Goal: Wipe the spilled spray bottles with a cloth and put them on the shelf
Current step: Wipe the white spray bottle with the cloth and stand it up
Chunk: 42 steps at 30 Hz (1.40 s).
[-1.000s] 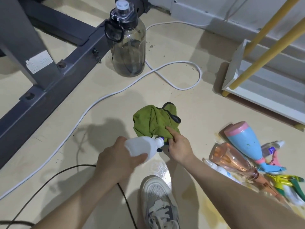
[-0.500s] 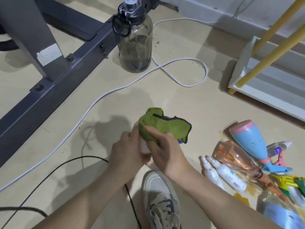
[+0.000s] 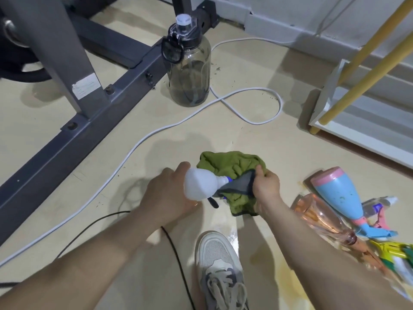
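hands 2 (image 3: 165,195) (image 3: 266,186) | cloth 1 (image 3: 232,166) | spray bottles 4+ (image 3: 200,186) (image 3: 339,198) (image 3: 317,218) (image 3: 393,253) | jug 1 (image 3: 190,70) | cables 2 (image 3: 134,151) (image 3: 178,260) | shelf 1 (image 3: 357,130)

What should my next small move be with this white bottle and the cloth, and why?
Probably draw the green cloth from the neck end down along the body of the white bottle, turning the bottle with your left hand. Your right hand has the cloth bunched only around the neck end, and the body is uncovered, so it may need a pass.
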Each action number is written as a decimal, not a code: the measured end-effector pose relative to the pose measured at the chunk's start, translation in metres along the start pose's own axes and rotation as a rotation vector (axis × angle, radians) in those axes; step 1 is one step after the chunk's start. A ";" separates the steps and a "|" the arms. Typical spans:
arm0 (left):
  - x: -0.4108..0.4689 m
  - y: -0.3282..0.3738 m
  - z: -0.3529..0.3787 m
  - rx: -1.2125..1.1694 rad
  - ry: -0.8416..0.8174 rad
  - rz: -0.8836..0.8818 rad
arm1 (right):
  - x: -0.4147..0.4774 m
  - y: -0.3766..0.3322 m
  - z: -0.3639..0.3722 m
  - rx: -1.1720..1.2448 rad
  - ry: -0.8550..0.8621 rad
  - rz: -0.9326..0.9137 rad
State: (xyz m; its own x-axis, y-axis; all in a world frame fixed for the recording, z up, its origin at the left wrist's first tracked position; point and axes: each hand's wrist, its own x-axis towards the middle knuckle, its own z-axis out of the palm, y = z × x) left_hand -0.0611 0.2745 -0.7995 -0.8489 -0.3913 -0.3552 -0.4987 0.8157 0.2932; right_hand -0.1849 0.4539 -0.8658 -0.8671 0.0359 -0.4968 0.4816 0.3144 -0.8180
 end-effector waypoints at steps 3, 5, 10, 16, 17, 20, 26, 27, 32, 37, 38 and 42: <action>-0.005 0.002 0.001 -0.074 0.004 0.019 | -0.055 0.000 0.006 -0.074 -0.278 -0.308; -0.009 0.008 0.004 -0.117 0.037 0.058 | -0.084 0.013 0.025 -0.314 -0.422 -0.512; -0.019 0.010 0.016 -0.135 0.080 0.073 | -0.021 0.038 0.014 -0.660 -0.301 -0.432; -0.010 0.011 0.015 -0.174 0.146 0.166 | -0.016 -0.006 0.022 -0.067 -0.230 0.072; -0.011 0.010 0.017 -0.170 0.154 0.197 | -0.030 -0.018 0.019 0.020 -0.275 0.088; -0.011 0.007 0.018 -0.193 0.156 0.215 | -0.091 -0.025 0.019 0.017 -0.375 -0.274; -0.014 0.014 0.014 -0.324 0.038 -0.027 | -0.066 0.013 0.019 -0.350 -0.374 -0.576; -0.015 0.014 0.015 -0.333 0.035 -0.032 | -0.052 0.017 0.018 -0.378 -0.341 -0.437; -0.008 0.009 0.017 -0.297 0.029 0.249 | -0.057 -0.002 0.023 0.071 -0.336 -0.097; -0.003 0.004 0.013 -0.151 -0.055 0.257 | -0.051 -0.004 0.030 -0.002 -0.352 -0.173; -0.004 0.006 0.010 -0.162 -0.054 0.214 | -0.045 -0.001 0.030 -0.065 -0.323 -0.154; 0.003 0.012 0.000 -0.346 -0.112 -0.170 | -0.056 -0.004 0.025 -0.143 -0.233 -0.380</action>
State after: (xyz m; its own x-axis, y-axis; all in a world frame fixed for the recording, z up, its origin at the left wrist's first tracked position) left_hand -0.0696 0.2831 -0.7971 -0.7346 -0.4438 -0.5131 -0.6759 0.5443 0.4969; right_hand -0.1347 0.4267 -0.8425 -0.9194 -0.3156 -0.2348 0.0989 0.3923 -0.9145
